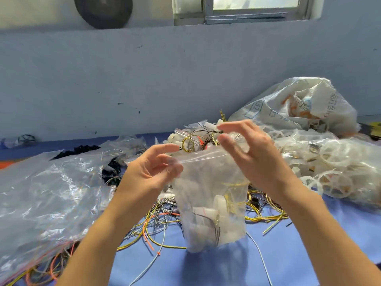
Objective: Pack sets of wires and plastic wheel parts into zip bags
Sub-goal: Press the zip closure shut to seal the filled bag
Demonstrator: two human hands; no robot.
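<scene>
At my far left, a heap of empty clear bags [47, 193] ran off the edge, so I could not count them. They hid part of the loose wires [156, 219], which lay in a yellow, orange, grey and black tangle on the blue table cover [288, 254]. Beyond the heap sat a clump of small black parts [111, 172], too blurred to name.

My left hand [150, 172] had its thumb and curled fingertips pinching the left top corner of one zip bag [210, 203], held up over the wires in the middle, mouth upward. Through the hazy plastic I could see white plastic wheel parts [216, 205], a loop of yellow wire, and a thin black wire with a spot of red. The parts overlapped, so I could not count them. Behind the bag's mouth lay a few packed bags [198, 139], jumbled together.

My right hand [255, 159] hovered at the right end of the mouth with its fingers loosely curved. It was smeared by motion, so I could not tell whether it gripped the plastic.

To the right, one large clear bag [329, 168] bulged with many white spoked wheels. Behind it slumped one printed white sack [299, 104], its contents mostly hidden.
</scene>
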